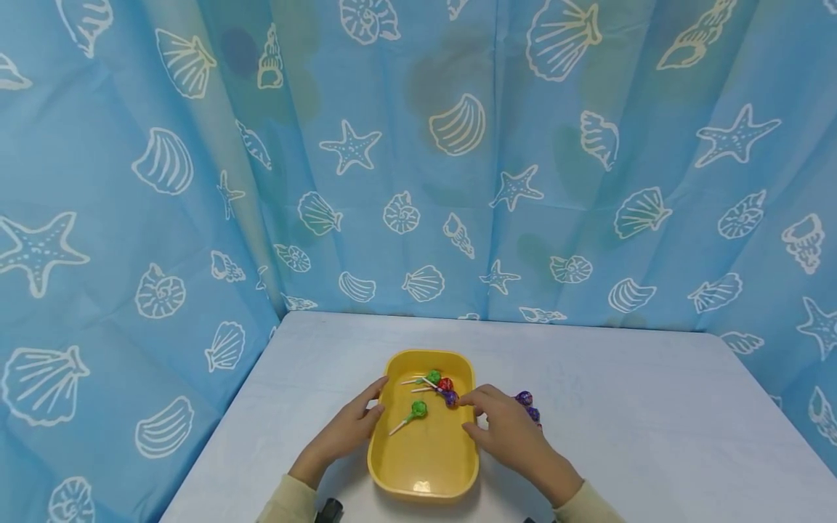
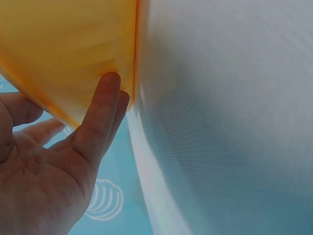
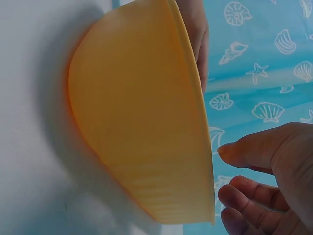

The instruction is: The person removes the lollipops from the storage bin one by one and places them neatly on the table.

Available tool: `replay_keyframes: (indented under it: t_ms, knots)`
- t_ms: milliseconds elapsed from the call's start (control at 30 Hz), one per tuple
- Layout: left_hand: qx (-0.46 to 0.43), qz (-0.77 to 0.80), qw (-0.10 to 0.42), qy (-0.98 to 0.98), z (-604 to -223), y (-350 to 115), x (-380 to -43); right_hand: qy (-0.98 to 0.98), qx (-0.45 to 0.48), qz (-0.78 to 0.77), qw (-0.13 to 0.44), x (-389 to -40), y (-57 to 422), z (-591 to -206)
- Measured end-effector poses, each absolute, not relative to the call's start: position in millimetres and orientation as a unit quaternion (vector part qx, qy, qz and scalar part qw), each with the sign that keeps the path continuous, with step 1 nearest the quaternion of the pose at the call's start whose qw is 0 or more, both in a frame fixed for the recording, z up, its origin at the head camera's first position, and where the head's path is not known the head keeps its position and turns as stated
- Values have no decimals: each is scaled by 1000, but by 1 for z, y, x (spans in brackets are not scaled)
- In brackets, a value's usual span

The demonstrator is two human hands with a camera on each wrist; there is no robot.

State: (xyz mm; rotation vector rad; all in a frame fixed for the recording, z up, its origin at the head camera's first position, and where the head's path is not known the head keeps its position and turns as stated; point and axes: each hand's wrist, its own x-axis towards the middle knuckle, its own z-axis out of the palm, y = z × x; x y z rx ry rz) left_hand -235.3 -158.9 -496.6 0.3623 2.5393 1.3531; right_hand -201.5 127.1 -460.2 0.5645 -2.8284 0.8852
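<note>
A yellow plastic tray [image 1: 425, 454] holds lollipops: a green one [image 1: 418, 410] lies by itself, and beyond it another green one [image 1: 434, 376], a red one [image 1: 446, 384] and a purple one [image 1: 451, 399] lie crossed together. My left hand [image 1: 349, 428] rests along the tray's left side, straight fingers [image 2: 100, 110] touching its outer wall. Over the right rim hovers my right hand [image 1: 506, 428], its fingertips close to the purple lollipop. In the right wrist view the thumb and fingers [image 3: 249, 152] stand apart with nothing between them.
More purple lollipops [image 1: 524, 398] lie on the white table [image 1: 628, 428] just beyond my right hand, partly hidden by it. A blue curtain [image 1: 418, 174] with white shell prints hangs behind the table and along its sides. A small black object [image 1: 330, 510] shows at the bottom edge.
</note>
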Motion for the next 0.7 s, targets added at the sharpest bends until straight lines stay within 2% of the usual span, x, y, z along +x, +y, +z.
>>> replay_keyframes:
  t_ms: [300,700]
  knots:
    - [123,470,133,864,-496,-159,-237,-930,213,298,23,-213,115,-459]
    - [126,472,134,862,-493,-159,-235,-931,228,284,23,-221,105,-461]
